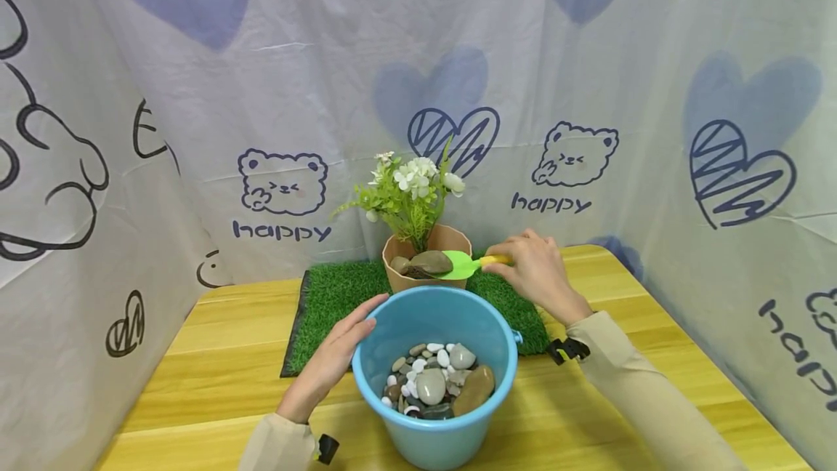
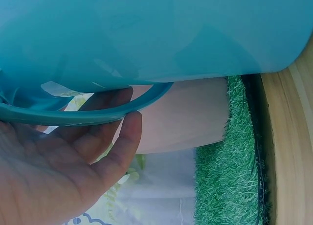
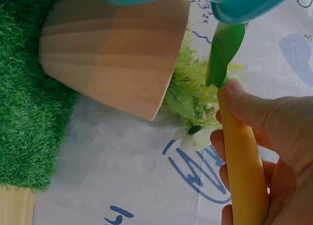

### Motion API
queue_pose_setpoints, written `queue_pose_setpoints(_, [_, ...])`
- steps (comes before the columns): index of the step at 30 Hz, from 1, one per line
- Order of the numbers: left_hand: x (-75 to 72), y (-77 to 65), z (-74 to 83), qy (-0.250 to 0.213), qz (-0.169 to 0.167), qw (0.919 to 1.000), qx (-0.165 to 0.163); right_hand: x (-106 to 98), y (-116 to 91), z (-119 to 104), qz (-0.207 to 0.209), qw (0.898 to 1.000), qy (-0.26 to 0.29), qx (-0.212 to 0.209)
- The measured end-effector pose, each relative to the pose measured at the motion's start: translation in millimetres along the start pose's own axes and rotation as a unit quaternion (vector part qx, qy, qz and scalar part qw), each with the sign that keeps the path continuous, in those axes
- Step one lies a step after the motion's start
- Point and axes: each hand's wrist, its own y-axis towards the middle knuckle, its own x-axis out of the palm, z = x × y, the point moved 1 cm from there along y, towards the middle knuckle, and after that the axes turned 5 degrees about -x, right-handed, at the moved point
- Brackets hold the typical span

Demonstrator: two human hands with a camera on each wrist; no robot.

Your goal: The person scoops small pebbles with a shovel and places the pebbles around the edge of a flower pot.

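Left hand (image 1: 340, 344): grasping the blue bucket (image 1: 441, 449) at its far-left edge; whether by rim or handle, cannot tell. Bucket: upright, near centre of the wood-grain table (image 1: 189, 369), containing white, grey and brown pebbles (image 1: 430, 386). Right hand (image 1: 536, 271): gripping the yellow handle of a green-bladed trowel (image 1: 463, 265), blade above the terracotta-coloured flowerpot (image 3: 112, 58). Brown stone (image 1: 431, 262): at the blade's left end. Flowerpot: beyond the bucket, on artificial turf (image 1: 340, 296), holding white-flowered greenery (image 1: 415, 179).
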Motion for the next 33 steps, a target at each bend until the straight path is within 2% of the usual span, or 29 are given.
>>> queue_pose_setpoints(7, [0.0, -0.6, 0.0, 0.005, 0.004, 1.0000, -0.003, 11.9, 11.9, 7.5, -0.009, 0.999, -0.009, 0.037])
queue_pose_setpoints(17, [0.5, -1.0, -2.2, -0.001, 0.001, 1.0000, -0.006, 26.6, 28.2, 12.6, -0.025, 0.998, -0.040, 0.043])
queue_pose_setpoints(25, [0.8, -1.7, 1.2, -0.003, 0.003, 1.0000, -0.004, 18.4, 36.7, 14.3, -0.035, 0.995, -0.076, 0.054])
queue_pose_setpoints(33, [-0.1, -1.6, 1.8, -0.004, 0.001, 1.0000, -0.001, 10.7, 44.3, 10.6, -0.058, 0.993, -0.084, 0.065])
